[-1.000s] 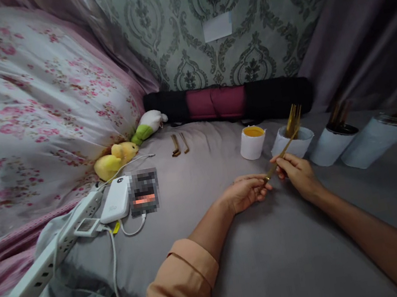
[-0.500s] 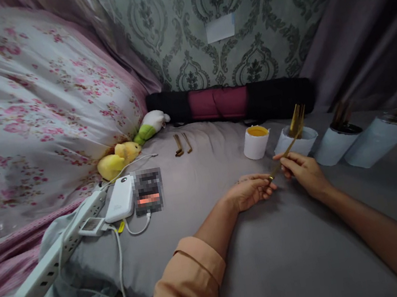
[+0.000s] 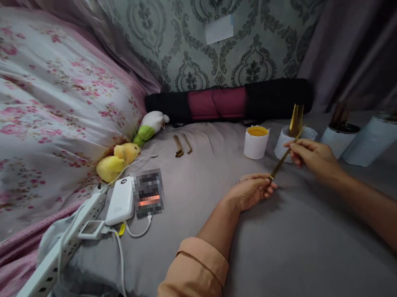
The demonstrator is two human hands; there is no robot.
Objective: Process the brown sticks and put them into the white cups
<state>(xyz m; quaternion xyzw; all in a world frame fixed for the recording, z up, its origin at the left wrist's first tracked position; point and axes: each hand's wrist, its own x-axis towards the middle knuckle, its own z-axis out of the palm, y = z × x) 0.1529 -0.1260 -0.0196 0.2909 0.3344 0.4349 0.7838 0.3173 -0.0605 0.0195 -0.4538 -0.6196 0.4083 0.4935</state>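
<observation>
Your left hand (image 3: 253,192) pinches the lower end of a thin gold utensil (image 3: 280,165) between thumb and fingers, and your right hand (image 3: 313,157) grasps it farther up, so that it slants between the two, above the grey sheet (image 3: 306,247). You cannot tell what kind of end it has near your right fingers, where it blends with what lies behind. Just beyond your hands a row of containers stands on the sheet: a white cup (image 3: 254,144) with a yellow inside, then a wrapped container (image 3: 282,148) holding gold forks (image 3: 296,121) with their tines up, partly behind your right hand. Farther right are a dark-rimmed container (image 3: 336,139) and a tall container (image 3: 367,143), each with brownish utensils sticking out, too blurred to name. Well to your left, a few slim gold pieces (image 3: 178,147) lie on the sheet. Past them are a white power bank (image 3: 119,202) beside a pixelated device (image 3: 147,190), a power strip (image 3: 61,250) and a yellow plush toy (image 3: 111,167). A black and maroon roll (image 3: 218,103) lies along the patterned wall (image 3: 182,29).
</observation>
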